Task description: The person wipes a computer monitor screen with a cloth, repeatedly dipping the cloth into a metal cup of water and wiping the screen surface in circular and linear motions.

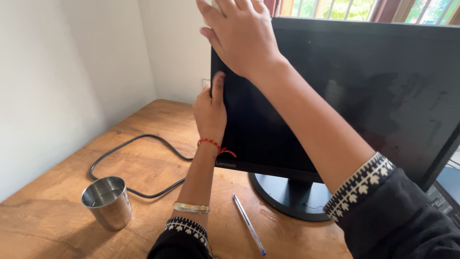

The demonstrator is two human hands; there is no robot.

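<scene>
Desk: a wooden desk (143, 158) set against a white wall, with a knotty, streaked grain.
Monitor: a black flat-panel computer monitor (364, 96) stands on the right half of the desk, in front of a window. Its screen is dark, with smudges and streaks showing across the glass. It is tilted a little, its right side lower.
Stand: a round black base (287, 196) rests on the desk under the monitor.
Right hand: the right hand (242, 33) lies over the monitor's top left corner, fingers spread and pressed flat. I cannot tell whether anything is under the palm.
Left hand: the left hand (210, 109) grips the monitor's left edge, thumb on the front of the screen, fingers wrapped behind.
Cable: a black cable (139, 163) loops over the desk left of the monitor.
Cup: a steel tumbler (107, 201) stands upright near the front left.
Pen: a blue ballpoint pen (248, 223) lies just beside the base.
</scene>
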